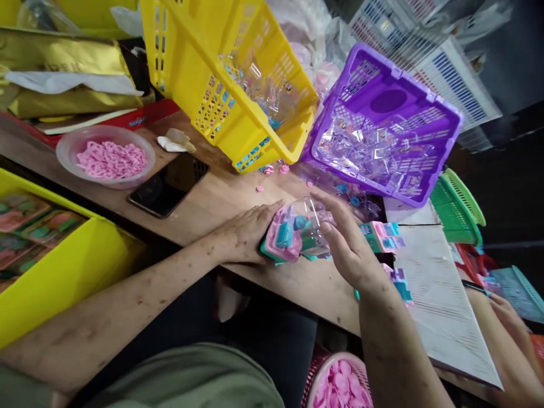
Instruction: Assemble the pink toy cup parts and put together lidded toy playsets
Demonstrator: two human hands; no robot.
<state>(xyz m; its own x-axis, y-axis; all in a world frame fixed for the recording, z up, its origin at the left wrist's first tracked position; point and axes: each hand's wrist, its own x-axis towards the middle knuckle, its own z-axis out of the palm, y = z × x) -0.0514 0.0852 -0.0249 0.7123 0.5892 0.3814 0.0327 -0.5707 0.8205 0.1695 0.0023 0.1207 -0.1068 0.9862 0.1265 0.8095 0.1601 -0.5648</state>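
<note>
A small pink and teal plastic toy set stands on the wooden table in front of me. Its left side is gripped by my left hand, whose fingers reach along the far edge and partly hide it. At the toy's right, a clear plastic cover lies between the thumb and fingers of my right hand. Whether the cover is seated on the toy I cannot tell. More pink and teal toy pieces sit beyond my right wrist, partly hidden by it.
Behind stand a yellow basket and a purple basket with clear plastic parts. A bowl of pink pieces and a phone lie left. A white board and another person's hand are right. Below is a pink basket.
</note>
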